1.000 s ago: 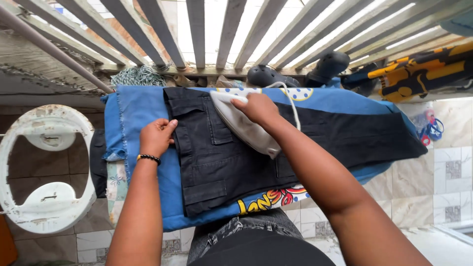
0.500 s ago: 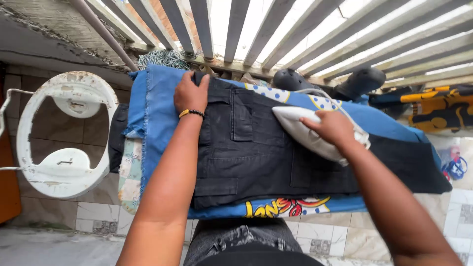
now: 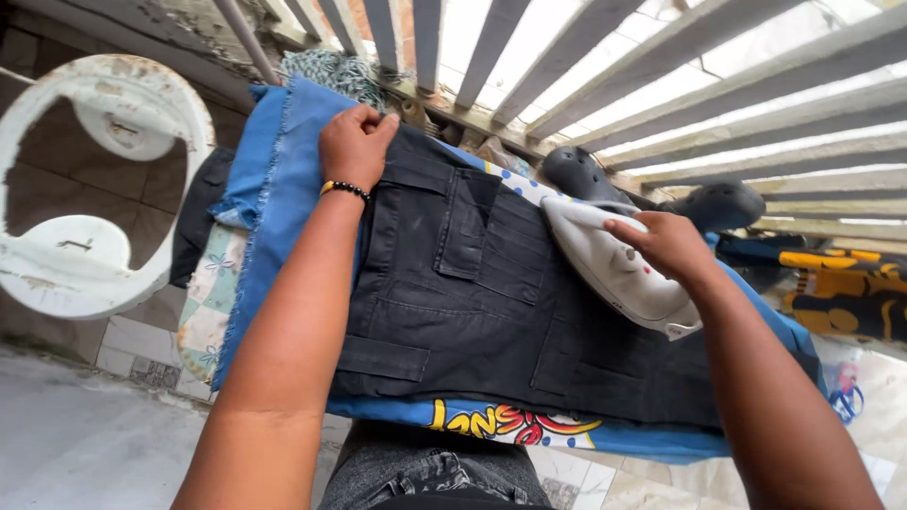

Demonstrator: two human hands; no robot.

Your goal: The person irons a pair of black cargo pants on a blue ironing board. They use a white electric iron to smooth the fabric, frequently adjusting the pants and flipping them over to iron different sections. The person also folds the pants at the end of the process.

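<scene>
Black cargo trousers [image 3: 472, 302] lie flat on a blue cloth [image 3: 283, 189] spread over a narrow ledge. My left hand [image 3: 354, 142] presses down on the far corner of the trousers' waistband, fingers curled over the edge. My right hand [image 3: 666, 246] grips the handle of a white iron [image 3: 614, 269], which rests on the trousers to the right of the side pocket.
White railing bars [image 3: 529, 66] run along the far side. Two dark shoes [image 3: 661, 189] sit beyond the iron. A white seat ring [image 3: 104, 189] hangs on the left wall, and a yellow and black object [image 3: 831, 283] lies at right. The floor below is tiled.
The iron slid from the waistband area rightward along the trousers. My left hand moved from the near-left edge up to the far corner of the waistband. The view tilted.
</scene>
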